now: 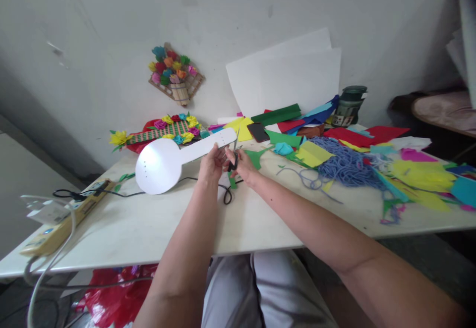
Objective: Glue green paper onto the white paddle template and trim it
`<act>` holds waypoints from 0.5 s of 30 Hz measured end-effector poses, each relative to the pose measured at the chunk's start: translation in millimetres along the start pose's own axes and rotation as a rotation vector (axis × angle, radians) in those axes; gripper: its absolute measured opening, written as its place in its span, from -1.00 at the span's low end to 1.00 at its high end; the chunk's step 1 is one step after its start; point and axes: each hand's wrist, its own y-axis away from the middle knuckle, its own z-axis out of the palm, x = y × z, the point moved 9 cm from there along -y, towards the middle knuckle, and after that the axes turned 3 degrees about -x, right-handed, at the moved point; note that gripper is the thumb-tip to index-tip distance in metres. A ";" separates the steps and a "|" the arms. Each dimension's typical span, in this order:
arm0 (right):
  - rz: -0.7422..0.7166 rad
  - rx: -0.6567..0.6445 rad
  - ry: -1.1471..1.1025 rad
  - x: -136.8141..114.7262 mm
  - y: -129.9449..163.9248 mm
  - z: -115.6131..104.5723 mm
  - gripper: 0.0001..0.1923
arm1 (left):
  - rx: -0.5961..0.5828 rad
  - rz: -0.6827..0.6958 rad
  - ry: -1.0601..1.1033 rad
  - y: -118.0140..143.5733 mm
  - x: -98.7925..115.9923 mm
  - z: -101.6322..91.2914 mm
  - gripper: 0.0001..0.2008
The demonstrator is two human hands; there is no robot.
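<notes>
A white card cutout (pixel 159 167), round at one end with a long straight neck, is held over the table by my left hand (pixel 212 162). Rows of small dark dots mark its round part and the tip of its neck. My left fingers grip the lower edge of the neck. In my right hand (pixel 243 164) is a pair of scissors (pixel 234 162) with black handles, its blades pointing up beside the neck's end. Whether the blades touch the card I cannot tell. Green paper scraps (pixel 256 158) and a black cable (pixel 227 194) lie just below and behind my hands.
A power strip (pixel 67 221) with plugged-in cables lies at the left. Blue yarn (pixel 338 164) and coloured paper sheets (pixel 424 174) cover the right side. A phone (pixel 258 132), a dark green jar (pixel 349 106) and a paper-flower piece (pixel 163 130) stand or lie toward the wall.
</notes>
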 end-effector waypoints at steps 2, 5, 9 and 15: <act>-0.008 0.016 0.008 1.0 -1.2 -1.1 -0.52 | -0.012 -0.011 -0.016 0.7 -1.4 2.0 -0.85; -0.034 0.045 0.023 1.4 -3.4 -2.8 -0.52 | -0.019 -0.040 -0.044 1.4 -4.9 4.0 -0.83; -0.055 0.084 0.056 2.5 -5.8 -5.4 -0.55 | -0.016 -0.050 -0.045 1.3 -7.4 5.1 -0.83; -0.068 0.137 0.095 6.8 -9.4 -9.7 -0.62 | 0.030 -0.062 -0.007 1.9 -9.4 4.0 -0.87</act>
